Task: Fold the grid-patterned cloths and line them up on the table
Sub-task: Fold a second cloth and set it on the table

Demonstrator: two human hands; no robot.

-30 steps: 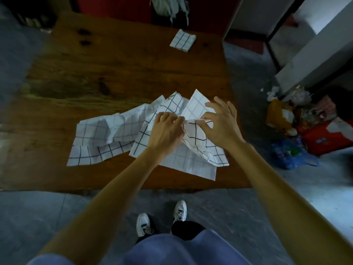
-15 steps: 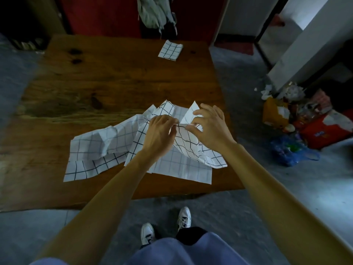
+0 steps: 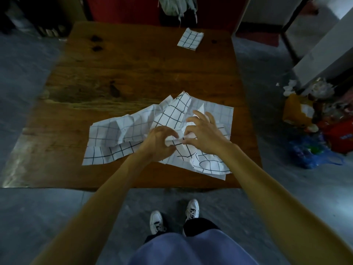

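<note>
A heap of white cloths with a black grid (image 3: 122,131) lies crumpled on the near half of the wooden table (image 3: 133,73). My left hand (image 3: 158,144) and my right hand (image 3: 202,134) are side by side over the heap's right part, each pinching the edge of the top cloth (image 3: 172,115) between thumb and fingers. That cloth bunches up between and behind my hands. One folded grid cloth (image 3: 190,39) lies flat at the table's far right.
The table's right edge (image 3: 248,115) runs close to my right hand. On the floor to the right sits a pile of rubbish and bags (image 3: 315,119). A red wall with a hanging grey garment (image 3: 177,6) stands behind the table.
Both hands have slid nearer along the cloth, pulling its edge toward the table's front. The top cloth has opened out to the right and bunched up.
</note>
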